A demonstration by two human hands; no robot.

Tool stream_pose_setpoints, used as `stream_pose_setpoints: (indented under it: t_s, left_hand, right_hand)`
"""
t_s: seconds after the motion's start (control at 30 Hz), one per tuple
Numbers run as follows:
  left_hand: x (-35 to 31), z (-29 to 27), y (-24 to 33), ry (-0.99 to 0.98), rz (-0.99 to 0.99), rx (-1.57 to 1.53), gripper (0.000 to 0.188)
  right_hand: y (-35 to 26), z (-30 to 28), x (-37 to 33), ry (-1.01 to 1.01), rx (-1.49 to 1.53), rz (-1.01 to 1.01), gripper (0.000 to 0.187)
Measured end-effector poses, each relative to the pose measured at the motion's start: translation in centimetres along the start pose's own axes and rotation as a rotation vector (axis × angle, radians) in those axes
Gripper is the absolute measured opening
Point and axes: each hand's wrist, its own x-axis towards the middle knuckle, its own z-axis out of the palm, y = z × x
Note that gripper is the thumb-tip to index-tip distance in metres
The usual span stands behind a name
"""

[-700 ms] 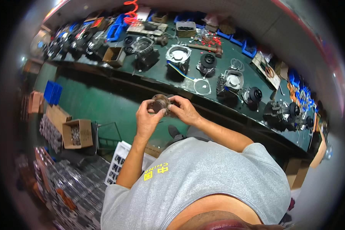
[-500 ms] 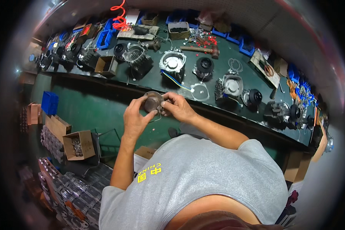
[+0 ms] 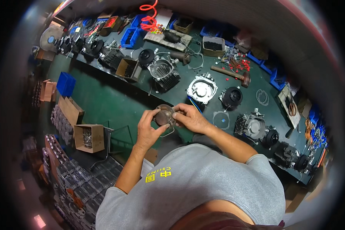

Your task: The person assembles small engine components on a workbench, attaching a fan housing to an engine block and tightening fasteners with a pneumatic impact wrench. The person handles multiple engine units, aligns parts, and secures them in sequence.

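Observation:
Between my two hands, a round, cup-shaped metal part [image 3: 164, 117], brownish grey, is held in the air just off the workbench's near edge. A thin wire or tube [image 3: 168, 133] curves out below it. My left hand [image 3: 148, 128] grips the part's left side and lower rim, with thumb and fingers closed round it. On the opposite side, my right hand [image 3: 192, 119] pinches it near the edge; its fingertips partly cover that side. Nearest on the bench stands a silvery finned metal housing [image 3: 202, 89] with a blue wire hanging from it.
On the green workbench [image 3: 253, 90] stand more housings [image 3: 255, 126], a black fan unit [image 3: 230, 98], a flat gasket [image 3: 220, 120] and a hammer [image 3: 234, 75]. Blue bins [image 3: 130, 37] line the back. At left, a carton of small parts [image 3: 89, 138] stands near stacked metal castings [image 3: 88, 176].
The view has swung, so the bench and its contents appear shifted right and lower. Both hands keep hold of the round metal part, turned slightly between the fingers.

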Motion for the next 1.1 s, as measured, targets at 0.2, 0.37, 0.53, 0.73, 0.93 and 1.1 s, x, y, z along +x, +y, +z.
stream_pose_setpoints:
  t_s: [0.2,0.37,0.53,0.73,0.93,1.1]
  left_hand:
    - [2.6,-1.1,-4.8,-0.006,-0.045,-0.013,0.057]
    - [5.2,-0.3,-8.9,-0.047,-0.067,-0.035,0.057]
    - [4.7,-0.3,-11.7,-0.087,-0.168,-0.072,0.059]
    - [3.3,0.2,-14.4,-0.099,-0.234,-0.092,0.059]
    - [4.0,0.5,-15.0,-0.109,-0.229,-0.11,0.058]
    - [5.0,1.2,-14.8,-0.095,-0.139,-0.109,0.058]
  right_hand:
    - [-4.9,-11.0,10.4,0.366,-0.783,-0.293,0.034]
    - [-0.9,-23.0,21.9,0.413,-1.399,-0.159,0.046]
    - [2.1,-24.9,29.0,0.263,-1.699,-0.174,0.041]
    - [2.2,-25.9,31.1,0.005,-1.917,-0.175,0.031]
    - [-2.2,-23.9,29.1,0.053,-1.748,-0.251,0.03]
    - [-4.9,-24.0,24.4,0.235,-1.448,-0.416,0.028]
